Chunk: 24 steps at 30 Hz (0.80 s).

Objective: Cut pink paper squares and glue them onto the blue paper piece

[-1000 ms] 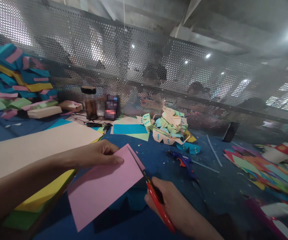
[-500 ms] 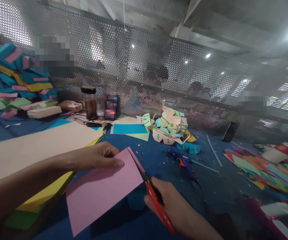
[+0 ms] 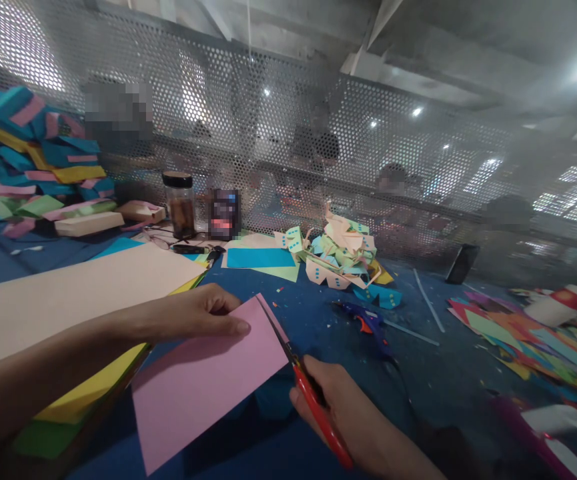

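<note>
A sheet of pink paper (image 3: pixel 208 387) is pinched by its far edge in my left hand (image 3: pixel 208 313), thumb on top and the other fingers mostly hidden. My right hand (image 3: pixel 341 407) is closed around the red handles of a pair of scissors (image 3: pixel 318 410). Their blades lie along the sheet's right side, with a narrow pink strip beyond them. Beneath the paper's lower right edge, a blue paper piece (image 3: pixel 273 400) shows in shadow on the blue table.
Large coloured sheets (image 3: pixel 88 287) lie left. Ahead are a lidded jar (image 3: pixel 179 207), folded paper shapes (image 3: pixel 343 250) and a blue glue gun (image 3: pixel 368 323). Paper scraps (image 3: pixel 528 333) and a paper cup (image 3: pixel 563 305) lie right. Paper boxes (image 3: pixel 43 147) are piled left, before a perforated metal screen (image 3: pixel 268 133).
The scissors and my right hand have shifted very slightly right and down. My left hand keeps its grip on the pink paper, almost still.
</note>
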{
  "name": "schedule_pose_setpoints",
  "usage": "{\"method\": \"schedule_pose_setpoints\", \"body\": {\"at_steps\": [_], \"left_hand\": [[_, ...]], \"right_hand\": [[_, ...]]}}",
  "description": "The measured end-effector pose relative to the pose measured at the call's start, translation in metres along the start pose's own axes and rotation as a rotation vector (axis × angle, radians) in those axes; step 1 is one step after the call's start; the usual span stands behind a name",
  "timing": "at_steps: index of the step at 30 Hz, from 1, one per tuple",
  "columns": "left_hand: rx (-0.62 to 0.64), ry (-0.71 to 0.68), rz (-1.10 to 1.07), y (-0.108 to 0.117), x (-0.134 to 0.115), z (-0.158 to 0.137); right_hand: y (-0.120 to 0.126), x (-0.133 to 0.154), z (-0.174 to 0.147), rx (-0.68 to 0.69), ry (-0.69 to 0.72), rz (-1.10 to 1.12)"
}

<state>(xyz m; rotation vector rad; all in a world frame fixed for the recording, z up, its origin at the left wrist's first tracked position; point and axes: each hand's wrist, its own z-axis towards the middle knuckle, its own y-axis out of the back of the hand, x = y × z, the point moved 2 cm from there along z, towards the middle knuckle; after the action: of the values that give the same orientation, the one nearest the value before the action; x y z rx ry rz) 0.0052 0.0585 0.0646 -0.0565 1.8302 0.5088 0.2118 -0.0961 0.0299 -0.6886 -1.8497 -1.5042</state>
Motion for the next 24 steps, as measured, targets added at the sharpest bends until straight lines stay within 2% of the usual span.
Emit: {"method": "schedule_pose_setpoints", "body": {"at_steps": [11,16,18,20,24], "left_hand": [[-0.006,0.001,0.01,0.0,-0.002,0.0],[-0.009,0.005,0.022,0.001,-0.001,0.0],[-0.014,0.015,0.015,0.003,-0.003,-0.002],[-0.041,0.03,0.011,0.007,-0.007,-0.003],[-0.194,0.034,0.048,0.021,-0.019,-0.01]], "right_hand": [[-0.002,-0.001,0.001,-0.028,-0.018,0.059],[-0.001,0.002,0.0,-0.026,-0.098,0.055],[-0.001,0.001,0.0,-0.041,-0.085,0.078],[-0.001,0.0,0.001,-0.065,-0.055,0.104],[0.001,-0.007,0.003,-0.088,-0.156,0.21]]}}
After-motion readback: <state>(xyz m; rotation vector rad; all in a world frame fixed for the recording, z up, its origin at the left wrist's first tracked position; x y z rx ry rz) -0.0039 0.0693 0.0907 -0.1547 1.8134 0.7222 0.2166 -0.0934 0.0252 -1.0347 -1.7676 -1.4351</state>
